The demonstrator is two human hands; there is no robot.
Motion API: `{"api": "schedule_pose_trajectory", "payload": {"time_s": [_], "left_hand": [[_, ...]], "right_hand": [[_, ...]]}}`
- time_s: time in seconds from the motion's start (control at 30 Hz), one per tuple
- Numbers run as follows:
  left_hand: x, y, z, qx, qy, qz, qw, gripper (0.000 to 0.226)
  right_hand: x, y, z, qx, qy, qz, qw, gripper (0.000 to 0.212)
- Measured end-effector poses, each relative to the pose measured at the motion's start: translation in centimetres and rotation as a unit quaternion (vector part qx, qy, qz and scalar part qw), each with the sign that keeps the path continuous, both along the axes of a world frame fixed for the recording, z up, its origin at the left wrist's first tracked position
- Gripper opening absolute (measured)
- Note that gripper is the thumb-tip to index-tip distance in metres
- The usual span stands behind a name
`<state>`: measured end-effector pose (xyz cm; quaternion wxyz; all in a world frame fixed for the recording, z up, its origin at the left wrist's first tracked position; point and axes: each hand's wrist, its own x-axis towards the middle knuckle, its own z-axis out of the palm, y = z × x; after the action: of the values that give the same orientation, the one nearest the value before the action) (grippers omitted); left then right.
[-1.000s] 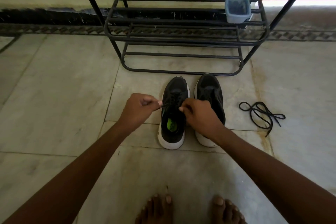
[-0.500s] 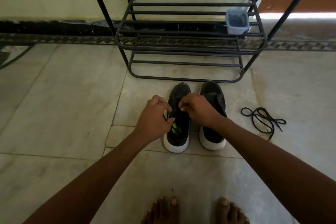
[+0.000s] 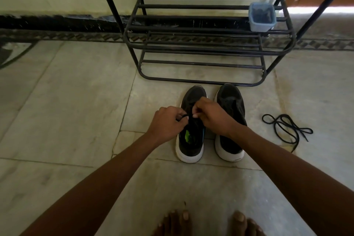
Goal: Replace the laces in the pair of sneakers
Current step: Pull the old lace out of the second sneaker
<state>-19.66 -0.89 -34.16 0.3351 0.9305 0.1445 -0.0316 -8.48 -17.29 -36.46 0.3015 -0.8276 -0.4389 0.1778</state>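
Two black sneakers with white soles stand side by side on the floor, toes toward the rack. Over the left sneaker both hands work at the lace area. My left hand pinches a black lace end at the shoe's left side. My right hand pinches the lace above the tongue, fingers curled. A green insole patch shows in the left shoe's opening. The right sneaker stands untouched, partly hidden by my right wrist. A loose black lace lies coiled on the floor to the right.
A black metal shoe rack stands just behind the sneakers, with a small blue plastic container on a shelf at its right. My bare toes show at the bottom edge. Marble floor tiles spread left and right.
Both hands moved closer together over the left sneaker's lace area. The camera view shifted, so the shoes and rack sit lower and further right in the frame.
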Motion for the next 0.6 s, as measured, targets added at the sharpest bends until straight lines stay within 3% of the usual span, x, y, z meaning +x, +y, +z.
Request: {"api": "schedule_pose_trajectory", "payload": {"time_s": [0.17,0.37,0.6], "left_hand": [[-0.4,-0.5,-0.6,-0.027,-0.02,0.027,0.999,0.032],[-0.3,-0.7,-0.4,-0.021,-0.021,0.045,0.999,0.015],[-0.4,-1.3,-0.7,0.011,-0.014,0.06,0.998,0.022]], "right_hand": [[0.0,0.5,-0.5,-0.003,-0.005,0.007,1.0,0.013],[-0.7,0.4,-1.4,0.006,-0.074,0.02,0.997,0.027],[-0.5,0.3,-1.0,0.074,0.039,-0.051,0.995,0.023]]}}
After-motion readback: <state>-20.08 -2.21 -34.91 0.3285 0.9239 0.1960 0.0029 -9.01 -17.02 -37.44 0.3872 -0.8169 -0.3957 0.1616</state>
